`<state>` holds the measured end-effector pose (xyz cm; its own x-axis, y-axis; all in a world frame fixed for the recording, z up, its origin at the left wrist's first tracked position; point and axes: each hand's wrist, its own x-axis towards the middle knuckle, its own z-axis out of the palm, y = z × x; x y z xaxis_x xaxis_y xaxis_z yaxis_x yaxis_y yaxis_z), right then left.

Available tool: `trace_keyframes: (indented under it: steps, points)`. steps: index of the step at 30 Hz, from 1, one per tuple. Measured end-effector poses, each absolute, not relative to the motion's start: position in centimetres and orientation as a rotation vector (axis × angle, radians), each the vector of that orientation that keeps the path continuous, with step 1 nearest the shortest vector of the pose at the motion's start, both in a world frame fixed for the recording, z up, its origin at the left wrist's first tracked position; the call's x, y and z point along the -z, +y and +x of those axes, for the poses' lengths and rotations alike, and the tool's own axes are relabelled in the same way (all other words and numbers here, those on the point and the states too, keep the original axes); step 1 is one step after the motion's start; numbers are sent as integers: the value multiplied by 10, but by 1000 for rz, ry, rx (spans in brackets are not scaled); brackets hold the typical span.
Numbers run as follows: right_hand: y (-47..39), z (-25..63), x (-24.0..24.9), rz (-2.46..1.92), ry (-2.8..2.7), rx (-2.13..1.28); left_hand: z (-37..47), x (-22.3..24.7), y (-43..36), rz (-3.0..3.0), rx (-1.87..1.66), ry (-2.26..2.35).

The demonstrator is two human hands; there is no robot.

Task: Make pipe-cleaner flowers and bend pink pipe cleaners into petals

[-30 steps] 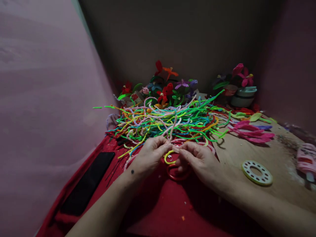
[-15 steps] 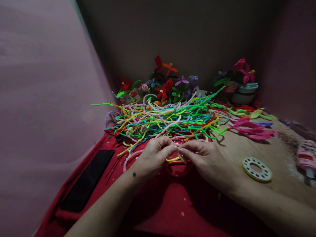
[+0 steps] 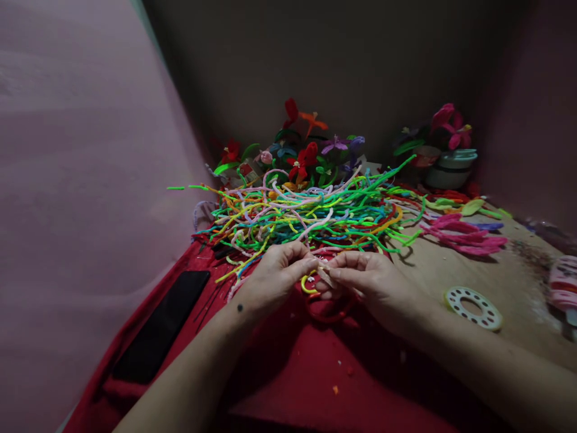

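Over the red cloth (image 3: 288, 373) my two hands meet, fingertips pinched close together. My left hand (image 3: 277, 273) is closed, thumb and forefinger gripping one end of a small pale strip (image 3: 324, 276). From the other side, my right hand (image 3: 376, 279) pinches the same strip, its lower fingers curled beneath. The strip's exact kind is too small to make out. Just below the fingers lie a red loop (image 3: 331, 317) like a scissors handle and a curved yellow piece (image 3: 307, 285), both partly hidden. Behind the hands spreads a tangled heap of coloured pipe cleaners (image 3: 297, 210).
A black phone (image 3: 162, 325) lies at left. On the right are a pale ring with holes (image 3: 473, 308), pink pipe-cleaner loops (image 3: 469, 234) and a pink bottle (image 3: 563, 282). Pipe-cleaner flowers (image 3: 304, 159) and a lidded tub (image 3: 451, 168) stand at the back.
Both hands stay together, but the fingers have shifted and the pale strip between them shows more clearly. More of the yellow piece is visible. The view has moved slightly.
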<state>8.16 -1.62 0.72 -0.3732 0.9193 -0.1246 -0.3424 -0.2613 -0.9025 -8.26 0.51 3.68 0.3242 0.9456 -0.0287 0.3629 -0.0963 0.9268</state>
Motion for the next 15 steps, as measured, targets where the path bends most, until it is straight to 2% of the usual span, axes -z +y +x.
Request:
trace_keyframes:
  steps: [5, 10, 15]
  points:
    - [-14, 85, -3, -770, -882, -1940, -79, -38, 5, 1703, -803, 1223]
    - [-11, 84, -2, -766, -790, -1924, -78, -33, 6, 1800, -790, 1253]
    - [0, 90, -6, -888, -707, -1720, -79, -32, -9, 2429, -1258, 1285]
